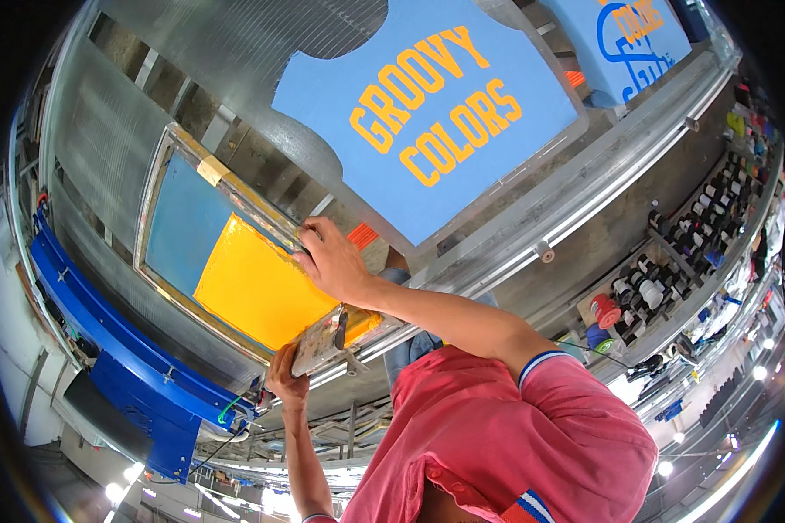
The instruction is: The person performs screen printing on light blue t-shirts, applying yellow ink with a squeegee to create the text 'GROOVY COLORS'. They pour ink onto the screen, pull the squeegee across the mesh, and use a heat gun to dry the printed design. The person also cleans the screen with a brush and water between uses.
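A screen-printing frame [155, 193] lies tilted at the left, over the metal rail. Yellow ink [253, 277] covers the nearer part of its mesh, and the far part looks blue-grey. My right hand [335, 265] has its fingers curled over the frame's right side. My left hand [285, 376] grips the frame's near end, close to the corner. Between my hands, a stained bar [321, 342] with a small dark piece on it runs along that near end. Right of the frame lies a light blue garment piece [449, 166] with orange lettering, flat on a board.
Another light blue piece [624, 44] with blue and orange print lies at the far right. A long metal rail [576, 196] runs along the table's near edge. A blue metal beam [105, 318] stands at the left. Several bottles and containers [706, 218] line a rack at the right.
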`<action>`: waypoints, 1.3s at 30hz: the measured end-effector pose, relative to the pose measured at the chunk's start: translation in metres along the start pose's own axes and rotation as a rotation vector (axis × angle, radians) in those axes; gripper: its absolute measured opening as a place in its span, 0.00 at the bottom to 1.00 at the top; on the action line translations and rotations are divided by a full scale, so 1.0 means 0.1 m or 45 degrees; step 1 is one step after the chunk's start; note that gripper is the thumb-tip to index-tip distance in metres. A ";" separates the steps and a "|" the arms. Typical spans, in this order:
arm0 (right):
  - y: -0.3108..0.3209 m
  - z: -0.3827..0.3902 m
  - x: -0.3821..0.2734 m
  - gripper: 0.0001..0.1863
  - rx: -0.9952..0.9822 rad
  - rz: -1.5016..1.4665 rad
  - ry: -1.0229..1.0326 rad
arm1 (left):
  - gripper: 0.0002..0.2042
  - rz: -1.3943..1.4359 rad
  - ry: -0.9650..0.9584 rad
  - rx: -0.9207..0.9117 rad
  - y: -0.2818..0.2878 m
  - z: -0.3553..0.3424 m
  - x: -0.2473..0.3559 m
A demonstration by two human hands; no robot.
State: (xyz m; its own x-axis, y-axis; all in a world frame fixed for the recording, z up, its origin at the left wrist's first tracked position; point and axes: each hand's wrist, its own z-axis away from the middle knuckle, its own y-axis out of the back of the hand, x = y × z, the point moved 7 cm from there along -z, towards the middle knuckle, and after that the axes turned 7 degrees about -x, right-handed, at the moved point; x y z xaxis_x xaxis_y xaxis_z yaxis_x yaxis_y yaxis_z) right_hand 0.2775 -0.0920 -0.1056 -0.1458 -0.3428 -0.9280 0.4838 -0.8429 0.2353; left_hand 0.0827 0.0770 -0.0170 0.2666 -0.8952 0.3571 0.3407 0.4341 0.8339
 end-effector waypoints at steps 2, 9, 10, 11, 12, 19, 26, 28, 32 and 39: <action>0.00 -0.01 0.01 0.18 0.006 -0.011 0.017 | 0.17 -0.014 -0.002 -0.012 0.00 -0.01 -0.01; 0.02 -0.04 0.05 0.16 -0.089 -0.151 -0.049 | 0.14 -0.067 -0.005 -0.062 -0.02 -0.04 0.02; 0.02 -0.04 0.06 0.17 -0.077 -0.153 -0.035 | 0.14 -0.070 0.002 -0.071 -0.02 -0.04 0.02; 0.02 -0.04 0.07 0.18 -0.065 -0.155 -0.021 | 0.14 -0.067 0.005 -0.077 -0.02 -0.04 0.02; 0.02 -0.04 0.07 0.18 -0.058 -0.157 -0.017 | 0.14 -0.062 0.007 -0.082 -0.02 -0.05 0.02; 0.04 -0.01 0.05 0.18 -0.042 -0.112 0.017 | 0.12 -0.028 0.020 -0.057 -0.05 -0.01 -0.07; 0.00 0.08 -0.14 0.24 0.051 0.155 0.139 | 0.13 -0.008 -0.023 0.006 -0.03 0.07 -0.12; -0.04 0.08 -0.14 0.24 0.038 0.228 0.119 | 0.15 0.098 0.065 -0.022 -0.04 0.06 -0.15; -0.11 0.16 -0.26 0.24 0.043 0.335 0.146 | 0.18 0.103 0.078 0.090 0.00 0.23 -0.10; -0.18 0.16 -0.28 0.23 0.179 0.686 0.236 | 0.21 0.057 -0.002 0.181 0.07 0.32 -0.09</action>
State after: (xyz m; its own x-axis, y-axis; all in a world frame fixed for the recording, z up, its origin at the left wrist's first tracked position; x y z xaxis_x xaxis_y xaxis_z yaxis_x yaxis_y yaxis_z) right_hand 0.2590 -0.0742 -0.0787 0.2481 -0.6709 -0.6988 0.3267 -0.6212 0.7123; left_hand 0.0539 0.0853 -0.0008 0.2769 -0.8754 0.3962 0.1975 0.4554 0.8681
